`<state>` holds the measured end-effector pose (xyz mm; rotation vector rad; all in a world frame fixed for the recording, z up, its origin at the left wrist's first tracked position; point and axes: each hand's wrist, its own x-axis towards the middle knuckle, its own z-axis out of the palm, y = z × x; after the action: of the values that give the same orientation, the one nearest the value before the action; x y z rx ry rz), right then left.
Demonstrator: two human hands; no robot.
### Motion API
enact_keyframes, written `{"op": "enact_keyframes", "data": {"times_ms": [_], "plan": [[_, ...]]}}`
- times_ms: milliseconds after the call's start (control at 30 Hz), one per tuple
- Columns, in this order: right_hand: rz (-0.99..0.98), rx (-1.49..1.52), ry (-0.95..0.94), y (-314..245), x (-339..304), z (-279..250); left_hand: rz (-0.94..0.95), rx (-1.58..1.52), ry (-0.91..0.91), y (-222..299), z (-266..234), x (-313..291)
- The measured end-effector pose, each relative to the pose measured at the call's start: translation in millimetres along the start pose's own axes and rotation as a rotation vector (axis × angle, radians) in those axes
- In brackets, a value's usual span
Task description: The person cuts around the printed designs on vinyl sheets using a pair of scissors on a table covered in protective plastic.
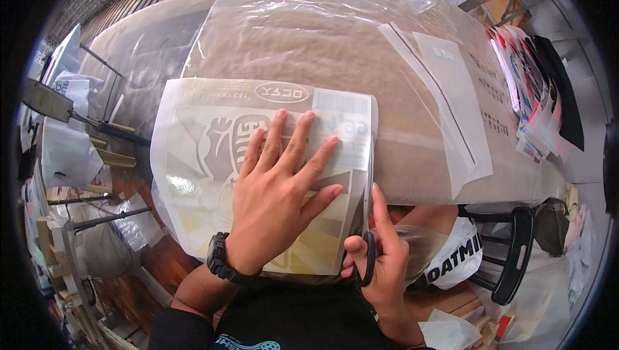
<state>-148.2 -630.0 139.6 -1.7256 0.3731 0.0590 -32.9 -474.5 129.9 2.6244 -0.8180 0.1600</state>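
A translucent printed sheet [193, 137] with a mirrored design in pale yellow and grey lies on the plastic-covered surface in front of me. My left hand [277, 189] rests flat on it, fingers spread, a black watch on the wrist. At the sheet's right edge, my right hand [387, 263] holds scissors [369, 256] with black handles. Their blades point away from me along that edge; how far apart the blades are is hard to make out. The scissors' lower handle is partly covered by my fingers.
Clear plastic film [284, 34] covers the brown work surface. Translucent offcut strips [448, 85] lie to the right, near a stack of coloured sheets and bags [525, 85]. A black chair [516, 253] stands at lower right, and a metal rack [106, 221] at left.
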Motion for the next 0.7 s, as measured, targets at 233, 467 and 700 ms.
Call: {"op": "enact_keyframes", "data": {"times_ms": [233, 467, 700], "plan": [[0.043, 0.006, 0.05, -7.4, 10.0, 1.0, 0.005, -0.009, -0.006, -0.4, 1.7, 0.6], [0.022, 0.012, 0.057, -8.5, 20.8, -0.6, 0.005, -0.011, 0.006, 1.4, 3.4, 1.6], [0.073, 0.029, 0.05, -19.1, 30.2, -3.2, 0.018, -0.008, 0.039, 0.2, 4.0, 1.9]]}}
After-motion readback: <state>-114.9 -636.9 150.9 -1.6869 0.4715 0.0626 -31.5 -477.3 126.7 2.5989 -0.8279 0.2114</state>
